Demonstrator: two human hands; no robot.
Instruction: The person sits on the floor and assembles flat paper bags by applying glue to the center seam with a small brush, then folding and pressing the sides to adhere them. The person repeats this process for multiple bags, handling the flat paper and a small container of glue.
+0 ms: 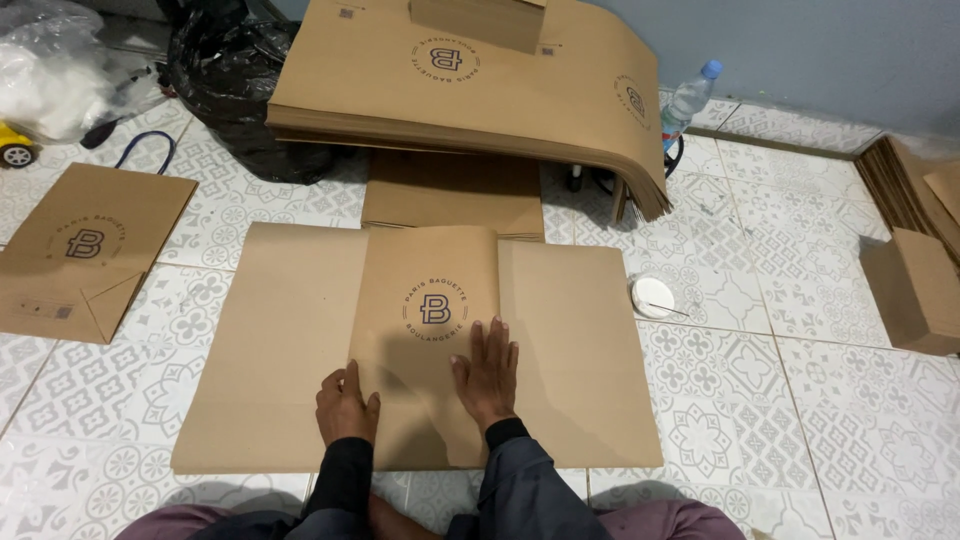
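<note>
Seen from above, seated on the patterned tile floor (800,420). Both hands flat on a large brown paper sheet (280,340) spread on the floor, near its front edge. Left hand (346,408) pressed down with fingers close together, gripping nothing, at the left fold of the raised middle panel (425,330). Right hand (487,373) laid open with fingers spread, palm down on the same panel, just below a round printed emblem (435,308). Dark sleeves (520,480) reaching in from the bottom edge. Beyond the far edge of the sheet, more folded brown paper (455,190) lying flat, partly tucked under a tall stack of the same sheets (470,90) that droops over at its right side. Black plastic sack (225,70) against the left of that stack, clear plastic bag (55,65) in the far left corner, small yellow toy car (15,148) at the left edge. Finished paper bag (85,250) lying flat to the left, well apart from the sheet. Small white round lid (653,297) just beside the sheet's right edge. Plastic water bottle (688,100) with a blue cap behind the stack by the wall. Further brown paper pieces (915,285) at the right edge. Nothing lying on the sheet between the hands.
</note>
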